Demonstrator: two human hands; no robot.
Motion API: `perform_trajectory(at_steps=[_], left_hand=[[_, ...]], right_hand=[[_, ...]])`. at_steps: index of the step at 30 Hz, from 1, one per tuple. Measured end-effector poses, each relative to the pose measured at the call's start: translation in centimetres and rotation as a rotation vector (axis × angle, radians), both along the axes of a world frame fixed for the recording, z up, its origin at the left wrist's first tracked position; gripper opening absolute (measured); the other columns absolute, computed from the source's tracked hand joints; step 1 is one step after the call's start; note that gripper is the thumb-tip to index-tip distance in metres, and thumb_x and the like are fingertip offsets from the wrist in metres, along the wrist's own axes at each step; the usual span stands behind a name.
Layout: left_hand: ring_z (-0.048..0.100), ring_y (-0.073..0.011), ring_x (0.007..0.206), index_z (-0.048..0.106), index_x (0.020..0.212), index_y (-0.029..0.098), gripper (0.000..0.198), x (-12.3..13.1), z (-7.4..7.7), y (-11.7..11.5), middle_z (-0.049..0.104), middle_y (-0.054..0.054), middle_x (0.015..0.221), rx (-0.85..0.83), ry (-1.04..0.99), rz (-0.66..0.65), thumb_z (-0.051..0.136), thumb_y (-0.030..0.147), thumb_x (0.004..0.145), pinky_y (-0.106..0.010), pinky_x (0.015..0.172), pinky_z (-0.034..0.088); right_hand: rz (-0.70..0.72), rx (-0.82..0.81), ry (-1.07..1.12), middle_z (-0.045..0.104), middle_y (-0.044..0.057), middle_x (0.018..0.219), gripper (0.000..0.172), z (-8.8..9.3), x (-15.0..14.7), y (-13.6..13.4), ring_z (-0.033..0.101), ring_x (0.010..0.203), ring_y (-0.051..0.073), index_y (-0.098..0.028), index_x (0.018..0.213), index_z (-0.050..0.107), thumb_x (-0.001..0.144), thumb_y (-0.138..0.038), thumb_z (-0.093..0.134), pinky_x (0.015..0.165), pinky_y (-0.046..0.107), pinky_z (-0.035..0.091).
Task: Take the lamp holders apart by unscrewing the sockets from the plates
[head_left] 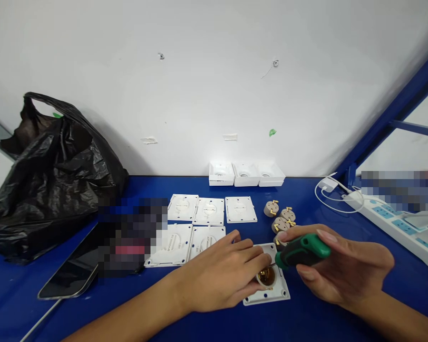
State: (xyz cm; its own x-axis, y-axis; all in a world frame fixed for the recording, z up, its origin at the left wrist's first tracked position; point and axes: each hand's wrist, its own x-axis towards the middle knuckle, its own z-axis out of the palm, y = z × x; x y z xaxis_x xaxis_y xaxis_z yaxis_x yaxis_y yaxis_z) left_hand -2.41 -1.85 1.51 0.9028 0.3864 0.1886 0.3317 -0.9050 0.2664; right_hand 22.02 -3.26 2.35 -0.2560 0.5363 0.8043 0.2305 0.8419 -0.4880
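A round lamp socket (267,277) with brass contacts inside sits on a square white plate (271,297) near the table's front. My left hand (224,270) has its fingers closed around the socket's left side. In my right hand (349,261) is a screwdriver (303,251) with a green and black handle, held at a slant. Its tip points down at the socket; the exact contact is hidden by my left fingers. Just behind lie several beige round socket cores (281,225) with brass tabs, one partly covered by my right fingers.
Several white square plates (209,211) lie left of centre. White boxes (247,175) with round openings stand against the wall. At left are a black plastic bag (57,156) and a phone (71,266) with a cable. A power strip (395,218) and white cables (338,199) lie at right.
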Motion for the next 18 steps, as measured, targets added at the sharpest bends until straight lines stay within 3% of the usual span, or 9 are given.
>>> perform_trajectory(at_steps=[9,18], left_hand=[[0.068,-0.0237,0.089,0.057,0.108,0.021,0.012,-0.06,-0.21,0.03,0.072,-0.003,0.098,0.017,-0.042,0.012,0.062,0.032,0.106,-0.040,0.094,0.044],[0.068,-0.0229,0.087,0.055,0.107,0.020,0.014,-0.08,-0.25,0.05,0.071,-0.003,0.097,0.027,-0.037,0.019,0.064,0.030,0.105,-0.040,0.092,0.044]], right_hand=[[-0.014,0.129,-0.074,0.082,0.003,0.099,0.077,-0.07,0.45,-0.13,0.081,0.073,0.021,-0.036,0.154,0.052,0.087,-0.013,0.081,0.066,0.033,0.071],[-0.031,0.131,-0.089,0.080,0.003,0.101,0.070,0.19,0.35,-0.35,0.078,0.067,0.018,-0.037,0.150,0.054,0.088,-0.013,0.079,0.063,0.032,0.069]])
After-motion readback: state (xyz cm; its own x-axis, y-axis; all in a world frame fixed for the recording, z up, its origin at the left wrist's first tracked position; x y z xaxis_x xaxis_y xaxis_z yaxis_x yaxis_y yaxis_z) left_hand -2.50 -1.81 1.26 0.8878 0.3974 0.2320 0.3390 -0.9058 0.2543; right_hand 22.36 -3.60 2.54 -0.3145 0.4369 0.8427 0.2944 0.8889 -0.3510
